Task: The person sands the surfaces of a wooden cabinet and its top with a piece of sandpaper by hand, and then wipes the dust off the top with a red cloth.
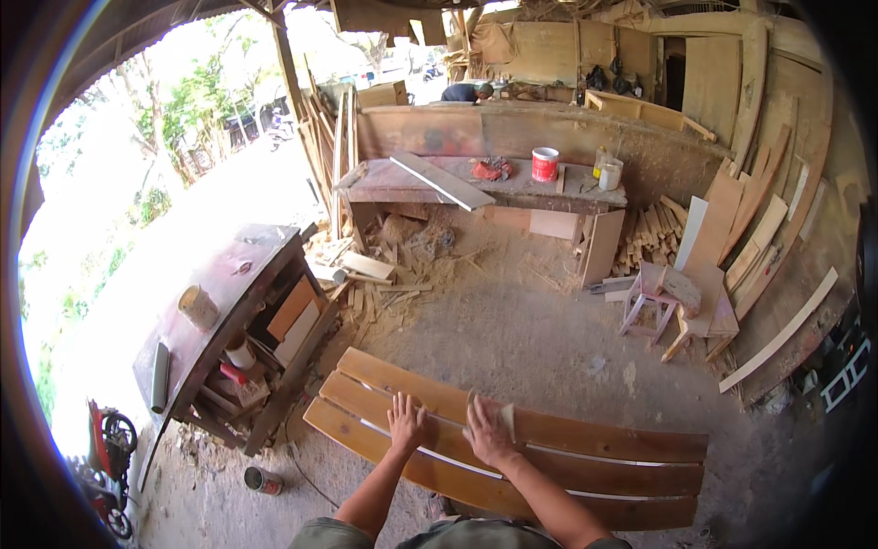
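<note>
A curved slatted wooden panel (585,462) of three orange-brown slats lies in front of me above the dirt floor. My left hand (406,423) rests flat on its middle slat, fingers spread, holding nothing. My right hand (485,430) presses a tan piece of sandpaper (505,416) against the upper slat, just right of the left hand.
A dark workbench (229,302) with a tin and shelves of clutter stands to the left. A long bench (512,188) with a red bucket (545,165) sits at the back. Wood offcuts, a pink stool (651,306) and leaning planks (759,229) fill the right. A can (262,480) lies on the floor.
</note>
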{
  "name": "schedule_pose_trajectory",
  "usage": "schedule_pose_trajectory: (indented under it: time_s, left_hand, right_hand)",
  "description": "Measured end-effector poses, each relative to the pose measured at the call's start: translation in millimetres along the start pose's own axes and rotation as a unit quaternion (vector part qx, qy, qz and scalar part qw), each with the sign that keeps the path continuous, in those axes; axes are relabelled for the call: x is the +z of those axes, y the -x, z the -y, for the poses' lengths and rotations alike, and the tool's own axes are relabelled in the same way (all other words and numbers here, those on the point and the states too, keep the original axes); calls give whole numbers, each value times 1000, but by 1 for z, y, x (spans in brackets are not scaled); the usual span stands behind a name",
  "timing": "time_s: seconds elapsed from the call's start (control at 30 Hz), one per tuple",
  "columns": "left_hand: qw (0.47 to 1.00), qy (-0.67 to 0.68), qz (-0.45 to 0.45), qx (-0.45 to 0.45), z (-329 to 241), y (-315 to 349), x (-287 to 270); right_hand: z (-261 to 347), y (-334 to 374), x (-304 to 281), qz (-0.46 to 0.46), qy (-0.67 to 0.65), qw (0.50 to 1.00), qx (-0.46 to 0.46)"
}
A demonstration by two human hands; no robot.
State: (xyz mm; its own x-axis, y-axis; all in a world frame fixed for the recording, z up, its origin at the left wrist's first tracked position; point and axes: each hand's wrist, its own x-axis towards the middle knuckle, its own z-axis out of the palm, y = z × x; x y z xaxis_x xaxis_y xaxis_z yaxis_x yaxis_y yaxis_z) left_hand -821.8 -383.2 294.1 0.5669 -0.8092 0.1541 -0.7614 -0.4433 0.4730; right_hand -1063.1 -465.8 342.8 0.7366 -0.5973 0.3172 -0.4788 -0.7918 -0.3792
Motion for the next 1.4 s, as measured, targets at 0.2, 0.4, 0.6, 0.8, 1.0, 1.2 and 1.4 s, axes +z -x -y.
schedule_pose_trajectory:
  time_s: [0.2, 0.4, 0.6, 0.8, 1.0, 1.2, 1.4]
  left_hand:
    - [994, -85, 64, 31, 10, 16, -5]
    - [994, -76, 64, 36, -9, 11, -5]
    - [992, -99, 48, 56, -10, 11, 1]
    - [987, -132, 76, 47, 11, 17, -3]
    - [941, -132, 187, 251, -95, 52, 21]
    - [943, -141, 187, 236, -142, 25, 69]
    - [950, -144, 183, 207, -157, 30, 73]
  right_hand:
    - [-126, 145, -31, -77, 118, 986, 93]
    - [-291, 290, -111, -180, 36, 826, 533]
    - [-71, 158, -22, -17, 80, 953, 293]
    - [-168, 251, -108, -215, -35, 912, 346]
    - [-258, 311, -191, -248, 103, 713, 647]
    - [-87, 216, -43, -123, 67, 959, 248]
    - [-236, 407, -172, -279, 63, 736, 614]
